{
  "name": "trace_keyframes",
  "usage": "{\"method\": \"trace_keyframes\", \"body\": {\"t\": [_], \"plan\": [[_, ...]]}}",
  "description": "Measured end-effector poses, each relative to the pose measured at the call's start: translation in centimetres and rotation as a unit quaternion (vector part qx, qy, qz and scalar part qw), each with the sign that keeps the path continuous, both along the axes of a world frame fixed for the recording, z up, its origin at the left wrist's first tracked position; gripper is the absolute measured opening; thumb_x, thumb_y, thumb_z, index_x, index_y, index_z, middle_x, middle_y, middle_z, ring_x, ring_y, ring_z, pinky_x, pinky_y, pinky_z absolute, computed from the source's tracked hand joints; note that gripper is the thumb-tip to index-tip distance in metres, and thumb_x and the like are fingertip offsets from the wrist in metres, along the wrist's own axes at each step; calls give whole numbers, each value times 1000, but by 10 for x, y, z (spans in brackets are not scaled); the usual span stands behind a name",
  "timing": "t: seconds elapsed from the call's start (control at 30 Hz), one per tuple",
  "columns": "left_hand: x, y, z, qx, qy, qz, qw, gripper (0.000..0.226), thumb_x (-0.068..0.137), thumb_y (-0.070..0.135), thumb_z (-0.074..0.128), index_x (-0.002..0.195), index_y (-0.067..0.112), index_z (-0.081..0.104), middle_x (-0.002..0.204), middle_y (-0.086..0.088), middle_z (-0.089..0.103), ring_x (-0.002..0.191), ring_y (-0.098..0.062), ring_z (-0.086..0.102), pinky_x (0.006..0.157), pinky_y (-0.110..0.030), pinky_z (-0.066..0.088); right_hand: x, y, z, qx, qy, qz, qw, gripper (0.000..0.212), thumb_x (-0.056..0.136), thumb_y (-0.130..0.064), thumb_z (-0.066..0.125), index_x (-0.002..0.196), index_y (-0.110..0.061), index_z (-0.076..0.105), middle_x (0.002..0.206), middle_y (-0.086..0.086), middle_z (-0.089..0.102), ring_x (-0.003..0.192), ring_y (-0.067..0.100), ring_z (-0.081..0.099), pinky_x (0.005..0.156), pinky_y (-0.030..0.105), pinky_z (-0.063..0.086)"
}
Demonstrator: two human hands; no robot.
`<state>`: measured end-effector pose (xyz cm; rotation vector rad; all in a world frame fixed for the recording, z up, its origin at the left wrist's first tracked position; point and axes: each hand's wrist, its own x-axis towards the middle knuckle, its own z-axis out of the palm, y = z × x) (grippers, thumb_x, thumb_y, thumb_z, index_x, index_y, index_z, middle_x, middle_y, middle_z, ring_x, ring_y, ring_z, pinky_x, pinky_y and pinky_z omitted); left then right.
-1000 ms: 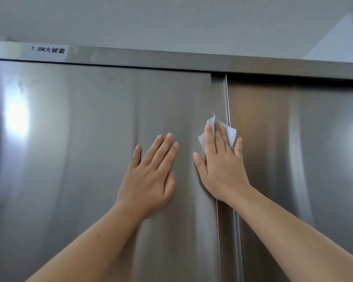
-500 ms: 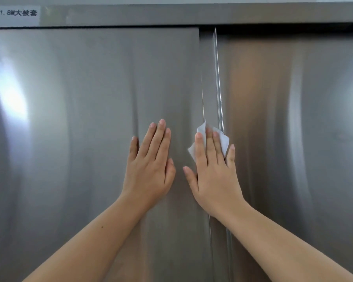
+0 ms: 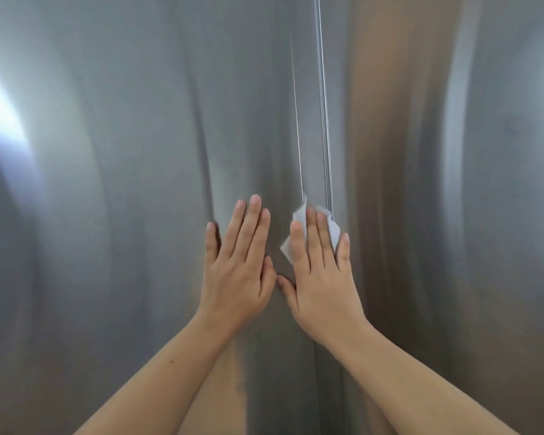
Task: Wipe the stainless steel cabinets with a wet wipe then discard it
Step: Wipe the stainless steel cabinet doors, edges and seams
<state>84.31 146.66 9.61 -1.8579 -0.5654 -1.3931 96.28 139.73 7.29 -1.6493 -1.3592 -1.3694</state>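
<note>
Two stainless steel cabinet doors fill the view: the left door (image 3: 107, 215) and the right door (image 3: 453, 215), meeting at a vertical seam (image 3: 324, 105). My right hand (image 3: 322, 277) lies flat with straight fingers, pressing a white wet wipe (image 3: 333, 233) against the steel at the seam. Only the wipe's edges show around my fingers. My left hand (image 3: 239, 265) rests flat on the left door, just beside the right hand, fingers straight and holding nothing.
A bright light reflection (image 3: 4, 127) sits on the left door. Both my forearms reach up from the bottom of the view.
Both hands have slid down the doors along the seam, with the wipe under the right hand. The view dropped too: the top rail and its label are out of sight.
</note>
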Motion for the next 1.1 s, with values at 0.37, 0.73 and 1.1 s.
{"method": "trace_keyframes", "body": {"t": [0.37,0.73,1.1], "plan": [[2,-9,-69,-41,29,-1,999,57,87,19,35,142,5,32,149,-13,27,139,-25,23,109,-53,12,0,-12,-75,-87,14,-29,996,77,91,-51,21,145,1,0,147,24,17,137,36,19,107,52,22],[-3,-20,-148,-106,54,11,993,58,88,19,36,144,9,27,152,-10,23,141,-24,21,113,-50,11,-5,-24,-146,-149,51,15,987,81,92,-52,25,146,-3,-10,147,24,16,137,38,20,105,55,22],[-9,-40,-219,-206,85,24,975,58,91,21,35,146,11,22,157,-2,4,143,-21,13,113,-51,9,-7,-36,-207,-215,94,44,971,82,90,-52,28,146,-5,-9,148,23,16,137,37,20,104,57,20]]}}
